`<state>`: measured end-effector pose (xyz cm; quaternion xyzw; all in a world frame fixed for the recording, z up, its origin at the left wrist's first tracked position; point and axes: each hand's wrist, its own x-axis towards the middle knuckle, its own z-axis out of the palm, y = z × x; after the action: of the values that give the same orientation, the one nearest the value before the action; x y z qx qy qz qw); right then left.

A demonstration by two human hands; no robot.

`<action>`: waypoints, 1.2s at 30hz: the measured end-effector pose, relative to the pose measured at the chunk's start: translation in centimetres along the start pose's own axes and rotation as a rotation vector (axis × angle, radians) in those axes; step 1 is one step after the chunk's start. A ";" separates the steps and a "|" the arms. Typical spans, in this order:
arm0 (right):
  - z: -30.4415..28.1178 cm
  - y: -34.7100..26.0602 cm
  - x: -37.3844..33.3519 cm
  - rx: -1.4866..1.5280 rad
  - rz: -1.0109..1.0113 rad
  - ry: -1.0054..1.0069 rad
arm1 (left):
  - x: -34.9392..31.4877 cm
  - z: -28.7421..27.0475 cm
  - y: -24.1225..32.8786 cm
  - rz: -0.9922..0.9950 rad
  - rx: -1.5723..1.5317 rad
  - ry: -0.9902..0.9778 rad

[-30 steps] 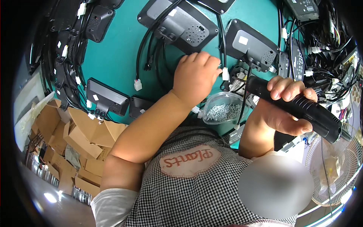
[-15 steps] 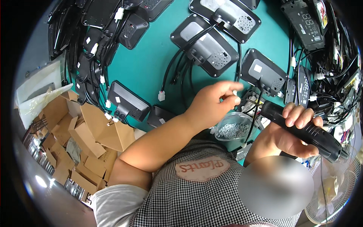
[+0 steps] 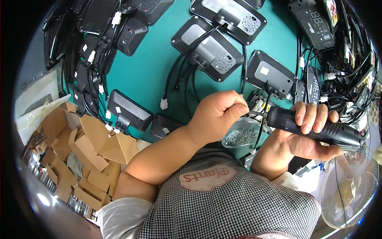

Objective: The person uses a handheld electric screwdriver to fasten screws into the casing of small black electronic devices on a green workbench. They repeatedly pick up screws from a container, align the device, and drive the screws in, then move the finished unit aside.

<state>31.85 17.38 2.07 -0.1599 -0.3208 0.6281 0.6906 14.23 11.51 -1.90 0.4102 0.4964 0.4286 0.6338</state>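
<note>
My right hand (image 3: 312, 133) wraps round a black electric screwdriver (image 3: 277, 118), whose thin bit (image 3: 258, 114) points left. At the bit's tip, my left hand (image 3: 217, 115) is closed in a pinch, thumb against curled fingers. What it pinches is hidden now; a moment ago a small silvery screw showed there. Just below the fingertips stands a clear plastic tub (image 3: 226, 140) of many small silver screws (image 3: 243, 136). Behind the bit, a black display housing (image 3: 258, 77) lies back side up, its cable (image 3: 266, 109) running down past the bit and the tub.
More black housings (image 3: 223, 63) with cables lie on the green tabletop (image 3: 139, 71). Others are heaped at the left (image 3: 95, 51). Display units (image 3: 314, 26) and tangled cables crowd the right. Cardboard boxes (image 3: 91, 151) stand lower left, a fan (image 3: 350, 187) lower right.
The fingers of my left hand have closed over the small screw. My right hand has brought the screwdriver more level, its bit now at the left fingertips. The whole view has shifted slightly.
</note>
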 end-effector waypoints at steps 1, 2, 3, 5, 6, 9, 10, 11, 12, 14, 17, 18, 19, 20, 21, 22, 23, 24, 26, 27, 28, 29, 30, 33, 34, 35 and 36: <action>0.0 -0.1 0.0 0.011 0.007 0.005 | 0.2 -0.1 0.0 0.037 0.023 -0.010; 0.0 -0.1 0.0 0.026 0.002 0.011 | 0.4 -0.2 0.0 0.074 0.047 -0.020; -0.1 -0.1 0.1 0.026 -0.008 0.019 | 0.5 -0.3 0.1 0.110 0.073 -0.028; -0.4 -0.2 0.2 0.026 -0.027 0.035 | 0.6 -0.5 0.0 0.117 0.091 -0.039; -0.4 -0.2 0.3 0.035 -0.018 0.039 | 0.7 -0.5 0.0 0.121 0.100 -0.050; -0.2 -0.1 0.5 0.028 -0.013 0.025 | 0.7 -0.3 -0.1 0.145 0.137 -0.040; -0.2 -0.1 0.5 0.043 -0.006 0.017 | 0.7 -0.3 0.1 0.028 0.025 -0.079; -0.2 -0.1 0.6 0.058 0.002 0.009 | 0.5 -0.3 0.5 -0.089 -0.087 -0.117; -0.2 -0.1 0.6 0.075 0.009 -0.001 | 0.5 -0.4 0.7 -0.205 -0.197 -0.154; -0.2 0.1 0.8 0.098 0.033 -0.019 | 0.6 -0.6 0.6 0.054 0.111 -0.142; -0.2 0.3 1.0 0.053 0.029 -0.067 | 1.2 -1.3 1.5 0.170 0.409 -0.154; 0.0 0.5 1.0 0.007 0.013 -0.085 | 1.3 -1.7 1.9 0.163 0.482 -0.161; 0.1 0.7 1.1 -0.038 -0.003 -0.104 | 1.6 -2.1 1.7 0.278 0.576 -0.046; 0.1 1.1 1.2 -0.090 -0.048 -0.135 | 2.2 -2.7 1.4 0.391 0.667 0.073; 0.3 1.3 1.4 -0.156 -0.058 -0.140 | 2.6 -3.5 1.3 0.446 0.783 0.138; 0.1 1.8 1.6 -0.214 -0.113 -0.173 | 3.0 -4.3 1.1 0.498 0.894 0.210; -0.4 2.3 1.9 -0.274 -0.169 -0.206 | 3.2 -5.3 1.4 0.494 1.027 0.230; -0.9 3.0 2.1 -0.333 -0.199 -0.220 | 3.3 -5.9 1.7 0.480 1.219 0.252; -1.3 4.7 2.6 -0.348 -0.261 -0.212 | 3.4 -6.2 1.2 0.388 1.322 0.173; -1.7 5.5 2.7 -0.343 -0.309 -0.192 | 3.5 -6.5 1.0 0.340 1.375 0.132; -2.0 6.0 2.8 -0.363 -0.319 -0.201 | 3.6 -6.6 0.0 0.357 1.344 0.152; -2.0 6.3 2.8 -0.391 -0.323 -0.174 | 3.7 -6.7 -0.3 0.367 1.337 0.164; -2.1 6.8 2.9 -0.391 -0.331 -0.169 | 3.8 -6.8 -0.7 0.373 1.329 0.173; -2.7 7.7 3.1 -0.384 -0.344 -0.171 | 3.8 -6.8 -1.2 0.374 1.316 0.192; -2.9 8.0 3.1 -0.378 -0.347 -0.175 | 3.9 -6.8 -1.2 0.371 1.314 0.200; -3.0 8.2 3.0 -0.374 -0.332 -0.179 | 3.8 -6.8 -1.2 0.367 1.316 0.202; -3.2 8.4 3.0 -0.373 -0.321 -0.183 | 3.9 -6.7 -1.1 0.367 1.317 0.201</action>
<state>27.54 22.20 -4.82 -0.1742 -0.5135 0.4522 0.7082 8.34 15.48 -5.19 0.7453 0.6321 0.1743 0.1208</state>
